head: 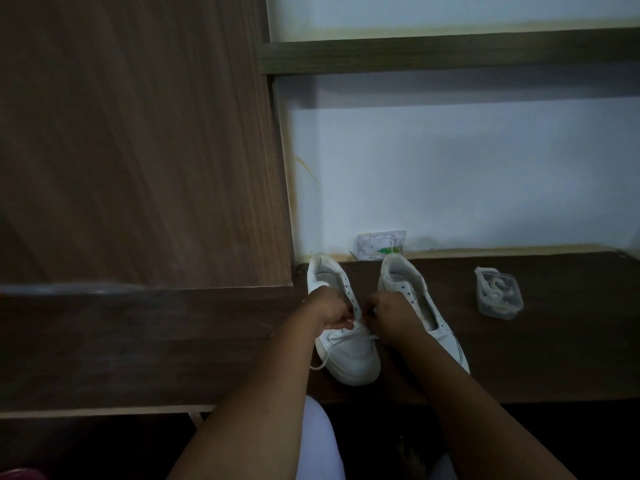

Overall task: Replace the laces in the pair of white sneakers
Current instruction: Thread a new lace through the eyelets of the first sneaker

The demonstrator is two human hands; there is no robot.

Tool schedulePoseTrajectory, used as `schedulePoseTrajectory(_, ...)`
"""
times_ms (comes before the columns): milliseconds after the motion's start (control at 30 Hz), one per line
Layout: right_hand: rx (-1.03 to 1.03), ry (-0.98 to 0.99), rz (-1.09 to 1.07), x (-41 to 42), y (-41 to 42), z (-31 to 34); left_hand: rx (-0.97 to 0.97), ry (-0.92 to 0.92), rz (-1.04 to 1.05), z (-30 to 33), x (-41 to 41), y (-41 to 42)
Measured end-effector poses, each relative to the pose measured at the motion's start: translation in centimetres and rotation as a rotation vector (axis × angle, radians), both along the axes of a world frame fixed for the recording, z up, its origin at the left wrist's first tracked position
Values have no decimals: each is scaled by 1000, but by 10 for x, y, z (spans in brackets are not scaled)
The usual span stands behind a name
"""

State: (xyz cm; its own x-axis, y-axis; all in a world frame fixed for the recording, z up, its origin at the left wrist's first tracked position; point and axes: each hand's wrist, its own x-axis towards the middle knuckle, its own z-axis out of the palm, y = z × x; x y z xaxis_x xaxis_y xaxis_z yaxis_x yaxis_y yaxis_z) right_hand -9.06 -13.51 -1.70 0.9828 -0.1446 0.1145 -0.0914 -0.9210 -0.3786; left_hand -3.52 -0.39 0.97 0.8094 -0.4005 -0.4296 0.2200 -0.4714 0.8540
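Both forearms [263,403] are bare, no sleeves showing; the lap wears what looks like white cloth [320,445].

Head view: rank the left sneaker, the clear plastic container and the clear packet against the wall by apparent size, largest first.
1. Left sneaker, partly covered by both hands.
2. Clear plastic container.
3. Clear packet; it looks close to the container and stands farther back, so this order is unsure.

You see smooth white leather-look sneakers [346,355], a dark matt wood-grain shelf [519,358], and a clear glossy plastic box [498,297].
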Motion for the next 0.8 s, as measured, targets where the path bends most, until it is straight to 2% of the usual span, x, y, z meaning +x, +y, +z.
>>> schedulePoseTrajectory(167, -98, 24, 0, 2, 5, -4, 41, -28, 2, -2, 2, 0)
schedulePoseTrajectory(300, -50, -3, -14, 4, 3, -5, 41, -22, 28, -4, 2, -5)
schedulePoseTrajectory(467, -52, -22, -130, 6, 13, -9, 25, -39, 50, -5, 0, -9)
schedulePoseTrajectory(667, 178, -70, -66, -2, -7, -6, 59, -97, 43, -8, 4, -10)
schedulePoseTrajectory(800, 192, -53, -17, -4, -8, -6, 121, -242, 22, -11, 5, -10)
